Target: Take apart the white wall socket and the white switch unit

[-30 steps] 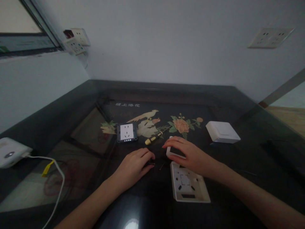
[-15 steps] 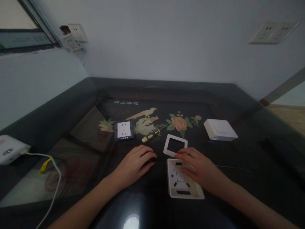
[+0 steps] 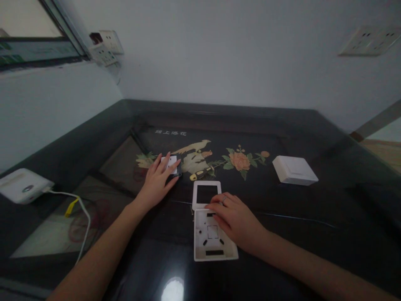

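Note:
My left hand [image 3: 156, 182] lies flat with spread fingers on the socket module [image 3: 171, 164], a white face in a dark frame, near the middle of the table. My right hand [image 3: 236, 219] rests on the white back box [image 3: 210, 243], fingers inside its open side. A white square frame [image 3: 206, 194] lies flat just beyond the box, touching its far edge. A yellow-handled screwdriver [image 3: 201, 173] lies between the socket module and the frame.
The dark glass table [image 3: 313, 217] has a bird-and-flower picture under it. A white switch [image 3: 294, 170] sits at the right. A white device [image 3: 23, 191] with a white cable [image 3: 82, 221] is at the left edge. Wall sockets [image 3: 105, 47] hang at the upper left.
My left hand moved forward from the table's bare spot onto the socket module. My right hand let go of the white frame and settled on the back box.

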Motion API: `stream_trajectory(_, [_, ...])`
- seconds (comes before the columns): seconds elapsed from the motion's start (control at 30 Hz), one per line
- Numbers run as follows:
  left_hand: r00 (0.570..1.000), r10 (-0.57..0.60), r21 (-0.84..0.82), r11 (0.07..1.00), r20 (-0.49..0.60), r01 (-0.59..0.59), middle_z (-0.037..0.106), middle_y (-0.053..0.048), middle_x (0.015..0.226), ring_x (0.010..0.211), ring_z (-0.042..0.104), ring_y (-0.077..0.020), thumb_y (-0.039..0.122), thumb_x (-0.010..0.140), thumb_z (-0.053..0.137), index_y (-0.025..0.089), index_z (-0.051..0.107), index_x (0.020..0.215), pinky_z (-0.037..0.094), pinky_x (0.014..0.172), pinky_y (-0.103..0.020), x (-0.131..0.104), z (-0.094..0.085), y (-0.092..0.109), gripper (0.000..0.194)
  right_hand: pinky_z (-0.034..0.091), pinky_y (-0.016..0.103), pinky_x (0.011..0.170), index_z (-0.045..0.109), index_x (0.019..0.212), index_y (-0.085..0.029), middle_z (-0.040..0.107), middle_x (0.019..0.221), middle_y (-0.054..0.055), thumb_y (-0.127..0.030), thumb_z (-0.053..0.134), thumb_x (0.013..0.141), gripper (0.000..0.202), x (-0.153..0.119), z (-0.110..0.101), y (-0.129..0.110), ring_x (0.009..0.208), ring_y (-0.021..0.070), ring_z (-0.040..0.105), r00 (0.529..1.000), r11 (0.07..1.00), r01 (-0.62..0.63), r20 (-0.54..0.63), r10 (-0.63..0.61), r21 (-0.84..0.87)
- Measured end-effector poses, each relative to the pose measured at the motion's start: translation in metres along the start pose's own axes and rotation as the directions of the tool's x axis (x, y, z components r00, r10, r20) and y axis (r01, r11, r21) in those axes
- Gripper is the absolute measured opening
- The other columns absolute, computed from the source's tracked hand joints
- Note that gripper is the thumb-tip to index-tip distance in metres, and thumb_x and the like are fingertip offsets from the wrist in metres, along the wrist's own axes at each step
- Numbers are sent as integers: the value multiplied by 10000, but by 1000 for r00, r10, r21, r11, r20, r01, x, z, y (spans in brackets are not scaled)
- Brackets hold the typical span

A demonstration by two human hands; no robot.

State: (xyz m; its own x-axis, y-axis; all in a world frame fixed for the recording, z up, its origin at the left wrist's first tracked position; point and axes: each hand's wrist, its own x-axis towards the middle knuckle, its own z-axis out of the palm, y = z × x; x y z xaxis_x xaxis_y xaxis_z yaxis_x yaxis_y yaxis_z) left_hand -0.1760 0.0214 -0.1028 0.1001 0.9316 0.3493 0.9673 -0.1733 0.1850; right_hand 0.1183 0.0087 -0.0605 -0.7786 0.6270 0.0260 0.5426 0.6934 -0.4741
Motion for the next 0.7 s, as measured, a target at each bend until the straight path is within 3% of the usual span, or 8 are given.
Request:
stream_trajectory(0.27, [998, -56, 56, 997, 10, 55, 310, -149, 1613, 1500, 225, -400, 338, 962, 537, 221, 465, 1465, 289, 1184, -574, -4, 2, -4, 521, 469, 433, 914, 707, 1148, -172, 676, 1155, 103, -61, 527, 897, 328, 46, 11, -14, 1078, 259, 580, 998, 998, 68, 6, -69, 6])
stream_trajectory(0.5, [991, -130, 75, 988, -44, 133, 336, -159, 1584, 1477, 262, -405, 326, 958, 535, 231, 487, 1447, 316, 1165, -585, -4, 1, -13, 501, 474, 418, 951, 688, 1141, -163, 670, 1140, 103, -82, 517, 938, 277, 92, 12, 4, 1108, 235, 581, 987, 987, 158, 4, -159, 16])
stream_trajectory(0.6, [988, -140, 66, 987, -61, 144, 344, -166, 1571, 1462, 284, -403, 312, 948, 546, 230, 493, 1441, 329, 1155, -595, -3, 0, -15, 503, 517, 461, 938, 652, 1150, -170, 661, 1185, 79, -239, 600, 953, 215, 109, 7, 16, 1101, 233, 622, 976, 976, 218, 25, -218, 27])
stream_trajectory(0.7, [987, -141, 45, 988, -76, 145, 356, -167, 1560, 1446, 311, -399, 314, 940, 556, 240, 488, 1441, 338, 1143, -610, -2, 0, -17, 511, 547, 469, 909, 623, 1203, -185, 637, 1259, 87, -348, 620, 949, 303, 122, 0, 27, 1083, 236, 642, 962, 963, 267, 53, -269, 42])
